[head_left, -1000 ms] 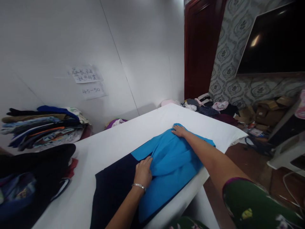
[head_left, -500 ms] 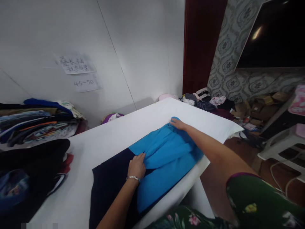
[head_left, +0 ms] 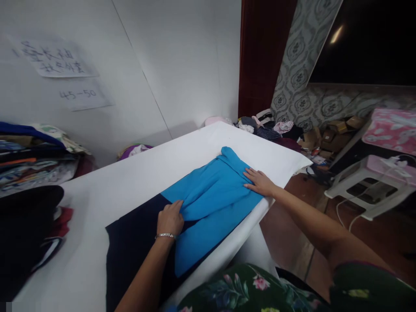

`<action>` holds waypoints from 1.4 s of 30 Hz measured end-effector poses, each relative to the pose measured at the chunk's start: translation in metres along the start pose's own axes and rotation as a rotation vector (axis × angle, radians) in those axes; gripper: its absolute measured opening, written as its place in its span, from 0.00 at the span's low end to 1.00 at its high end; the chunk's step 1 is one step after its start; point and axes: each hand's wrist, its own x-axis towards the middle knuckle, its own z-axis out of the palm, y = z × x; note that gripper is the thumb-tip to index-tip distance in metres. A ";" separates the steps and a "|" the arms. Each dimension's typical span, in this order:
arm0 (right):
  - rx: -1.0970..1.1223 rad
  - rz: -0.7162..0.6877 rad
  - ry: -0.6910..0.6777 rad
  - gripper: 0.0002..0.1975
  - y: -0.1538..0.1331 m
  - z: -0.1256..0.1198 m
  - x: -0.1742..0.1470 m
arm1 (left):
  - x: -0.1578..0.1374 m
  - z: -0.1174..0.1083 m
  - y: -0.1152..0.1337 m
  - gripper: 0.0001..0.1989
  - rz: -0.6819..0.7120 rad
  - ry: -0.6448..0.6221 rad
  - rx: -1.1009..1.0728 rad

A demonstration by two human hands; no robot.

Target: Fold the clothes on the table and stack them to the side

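Observation:
A bright blue and navy garment [head_left: 214, 190] lies partly folded on the white-covered table [head_left: 136, 182], with creases running along its blue part. My left hand [head_left: 170, 219], wearing a silver bracelet, rests where the blue meets the navy. Its fingers are bent and pressed together on an edge of the blue cloth; the fingertips are partly hidden. At the garment's right end, my right hand [head_left: 260, 182] lies flat with its fingers spread on the blue fabric. Just beyond it, a rolled blue corner sticks up from the far edge.
Piled clothes [head_left: 35, 160] stand at the left, with a black garment [head_left: 29, 234] nearer me. Handwritten paper signs [head_left: 58, 56] hang on the wall. Heaped clothes [head_left: 269, 128] lie beyond the table. On the right are cardboard boxes [head_left: 338, 136] and a plastic stool [head_left: 367, 177].
My right hand has let go of the garment's far corner and moved nearer, spreading flat on the blue cloth. My left hand stays at the same spot on it. The view has turned right.

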 end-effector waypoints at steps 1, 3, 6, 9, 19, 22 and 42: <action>-0.030 0.001 -0.017 0.40 -0.002 0.002 0.000 | 0.000 0.001 0.000 0.26 -0.007 -0.007 -0.008; -0.066 0.006 -0.064 0.39 -0.004 -0.004 0.003 | -0.001 0.002 0.000 0.26 -0.025 -0.028 -0.037; -0.115 -0.004 -0.016 0.39 -0.015 -0.024 0.015 | 0.000 -0.003 -0.001 0.27 -0.065 -0.065 -0.097; -0.103 -0.109 0.095 0.37 -0.045 -0.036 0.033 | 0.002 -0.018 0.003 0.26 -0.132 -0.072 -0.146; -0.046 -0.292 -0.082 0.39 -0.119 0.030 0.066 | 0.013 0.006 0.047 0.34 0.088 -0.012 -0.038; -0.042 -0.298 -0.069 0.38 -0.117 0.038 0.063 | 0.014 0.026 0.042 0.38 0.063 -0.070 -0.052; -0.084 0.038 -0.010 0.37 -0.044 0.025 0.108 | 0.011 0.028 0.042 0.39 0.069 -0.073 -0.107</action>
